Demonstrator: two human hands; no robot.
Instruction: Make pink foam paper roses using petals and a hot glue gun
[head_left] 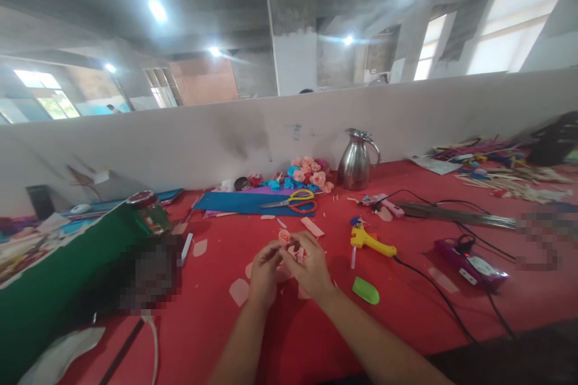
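Observation:
A small peach-pink craft rose (284, 237) is held up at the middle of the table. My left hand (265, 271) pinches it from the left. My right hand (312, 266) is closed around its right side, thumb and fingers pressed at its base. Loose pink petal pieces (239, 292) lie on the red tabletop below and left of my hands. Just beyond them rests a pink strip (312, 227). To the right are a yellow glue gun (371, 243) and a light green scoop-shaped piece (365, 290).
Scissors (293, 201) lie on blue sheets (235, 203) at the back, before a heap of finished flowers (311, 171). A steel jug (356, 162) stands near the wall. A purple power strip (472, 267) with cables sits right; a green panel (67, 277) stands left.

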